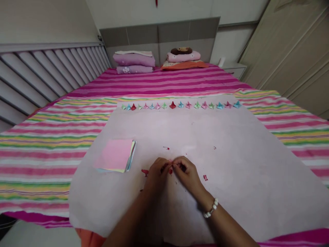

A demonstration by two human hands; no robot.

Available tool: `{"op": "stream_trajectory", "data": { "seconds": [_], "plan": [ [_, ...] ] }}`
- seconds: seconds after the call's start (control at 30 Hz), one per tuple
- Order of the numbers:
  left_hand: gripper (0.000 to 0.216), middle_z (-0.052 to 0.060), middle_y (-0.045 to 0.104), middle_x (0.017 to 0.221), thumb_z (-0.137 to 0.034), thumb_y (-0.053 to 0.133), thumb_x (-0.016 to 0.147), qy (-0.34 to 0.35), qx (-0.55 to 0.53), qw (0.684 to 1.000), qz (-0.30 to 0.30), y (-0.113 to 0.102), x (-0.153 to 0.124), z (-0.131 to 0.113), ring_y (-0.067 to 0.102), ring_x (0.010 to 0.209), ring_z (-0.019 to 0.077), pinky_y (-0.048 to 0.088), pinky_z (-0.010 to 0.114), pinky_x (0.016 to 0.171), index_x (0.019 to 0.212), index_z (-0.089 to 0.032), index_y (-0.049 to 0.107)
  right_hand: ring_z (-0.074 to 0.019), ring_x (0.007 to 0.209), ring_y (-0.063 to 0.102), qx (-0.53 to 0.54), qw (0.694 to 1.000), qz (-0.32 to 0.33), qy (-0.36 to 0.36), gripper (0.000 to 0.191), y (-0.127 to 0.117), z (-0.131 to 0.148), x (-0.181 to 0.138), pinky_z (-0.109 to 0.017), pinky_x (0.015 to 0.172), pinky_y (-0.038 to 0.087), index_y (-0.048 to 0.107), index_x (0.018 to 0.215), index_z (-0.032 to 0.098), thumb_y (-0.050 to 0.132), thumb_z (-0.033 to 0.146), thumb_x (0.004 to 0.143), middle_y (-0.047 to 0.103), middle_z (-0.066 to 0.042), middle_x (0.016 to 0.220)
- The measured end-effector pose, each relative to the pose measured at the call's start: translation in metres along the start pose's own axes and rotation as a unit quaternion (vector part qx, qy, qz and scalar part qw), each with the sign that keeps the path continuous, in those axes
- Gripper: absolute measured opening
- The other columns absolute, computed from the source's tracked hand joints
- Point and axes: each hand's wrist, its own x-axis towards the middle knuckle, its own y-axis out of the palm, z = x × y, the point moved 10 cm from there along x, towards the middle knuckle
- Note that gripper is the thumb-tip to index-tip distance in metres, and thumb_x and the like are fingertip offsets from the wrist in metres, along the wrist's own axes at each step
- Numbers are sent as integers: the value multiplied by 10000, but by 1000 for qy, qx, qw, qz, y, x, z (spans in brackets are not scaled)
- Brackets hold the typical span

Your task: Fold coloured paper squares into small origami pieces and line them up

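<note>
My left hand (158, 173) and my right hand (187, 175) meet over a pale pink sheet (231, 164) spread on the bed. Both hands are closed in a pinch on a small red piece of folded paper (170, 169) held between the fingertips. A beaded bracelet (211, 208) sits on my right wrist. Small red paper scraps (205, 177) lie around the hands. A stack of coloured square papers (117, 156), pink on top, rests to the left of my left hand.
A row of several small folded paper shapes (180, 105) in red, pink, green and blue lines the sheet's far edge. The striped bedcover (38, 137) lies beneath. Folded purple blankets (133, 61) and pillows (183, 56) sit at the headboard. Slatted rail (38, 75) at left.
</note>
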Motion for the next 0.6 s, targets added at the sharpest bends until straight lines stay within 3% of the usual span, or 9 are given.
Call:
{"op": "stream_trajectory", "data": {
  "seconds": [0.2,0.3,0.43,0.6],
  "plan": [
    [94,14,618,794,-206,523,857,-56,3,998,-23,-5,-4,15,573,735,152,445,270,676,861,-175,612,-161,692,533,-3,1000,-23,-6,126,-5,-1,-2,-276,612,411,584,740,204,533,178,853,585,-26,770],
    [128,24,633,869,-205,559,842,-34,4,999,-12,-1,-3,11,588,769,151,459,270,696,949,-185,627,-161,679,539,9,999,-29,-16,115,-4,-3,-2,-274,601,419,592,752,206,539,192,853,585,-23,760],
    [134,29,628,890,-153,521,853,14,32,999,-6,3,0,0,590,860,160,458,279,769,880,-193,646,-166,694,554,7,999,-29,-26,108,-3,-5,-1,-279,613,435,611,781,209,539,192,860,594,-28,783],
    [129,12,601,824,-140,517,845,6,93,996,0,7,1,0,577,775,146,447,256,704,793,-190,624,-172,726,574,4,999,-33,-36,103,-3,-4,-3,-283,628,453,620,807,215,542,184,866,608,-32,810]
  ]
}}
